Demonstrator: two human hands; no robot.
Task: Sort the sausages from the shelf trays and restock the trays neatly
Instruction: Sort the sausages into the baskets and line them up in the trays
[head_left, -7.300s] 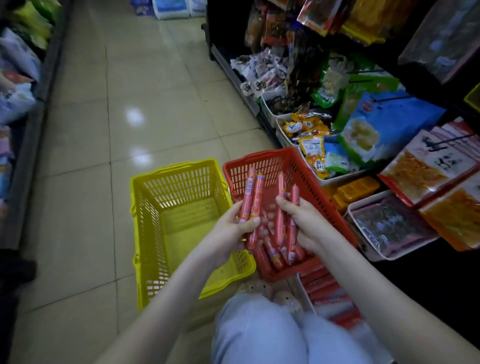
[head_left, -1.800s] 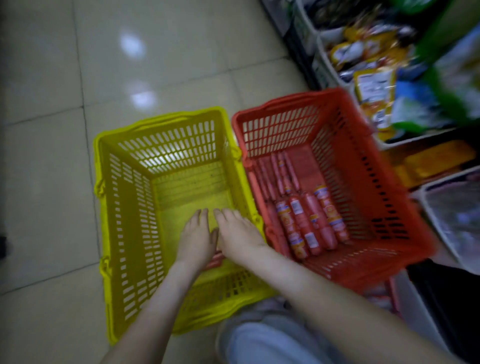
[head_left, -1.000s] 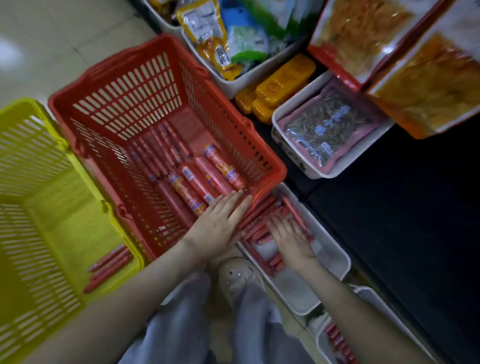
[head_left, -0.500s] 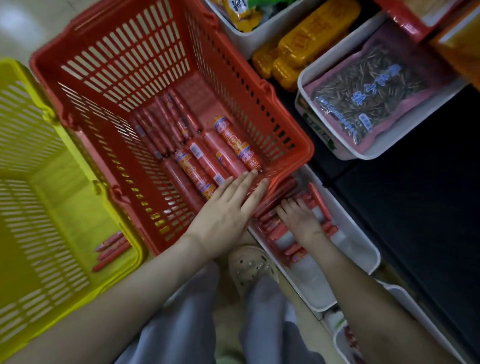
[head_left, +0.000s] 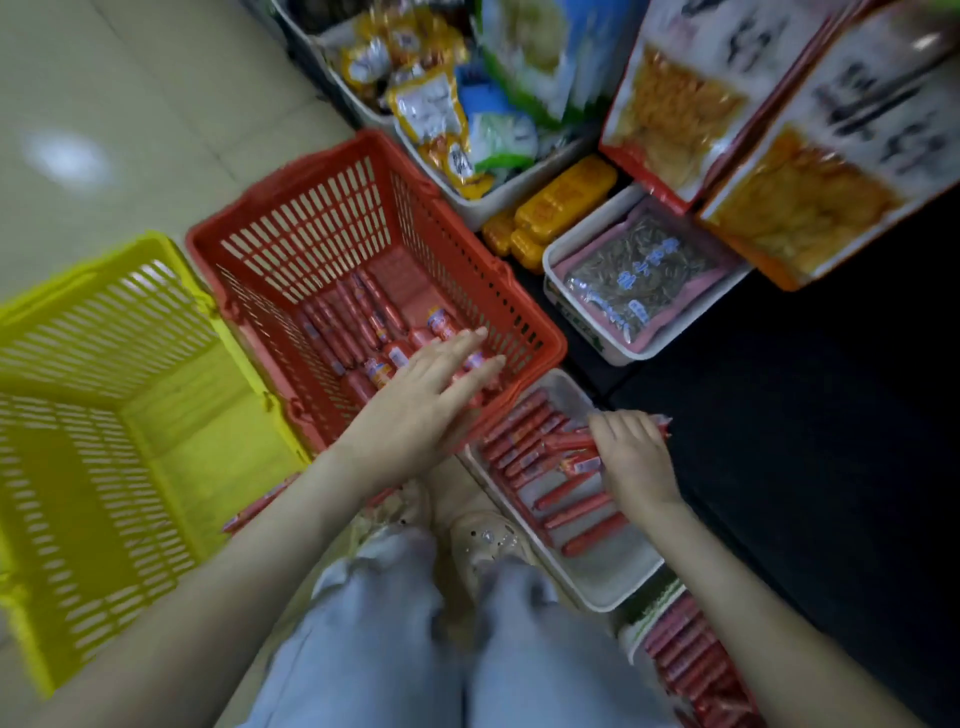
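Fingers of the right hand curl round a small bundle of thin sausages in the white shelf tray, apparently gathering them for sorting, while the left hand, fingers straight, reaches flat over the thick sausages in the red basket.

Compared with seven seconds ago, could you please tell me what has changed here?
The right hand went down into the tray and grips sausages there; the left hand let its own go and lies open over the rim of the red basket. The yellow basket stayed beside it.
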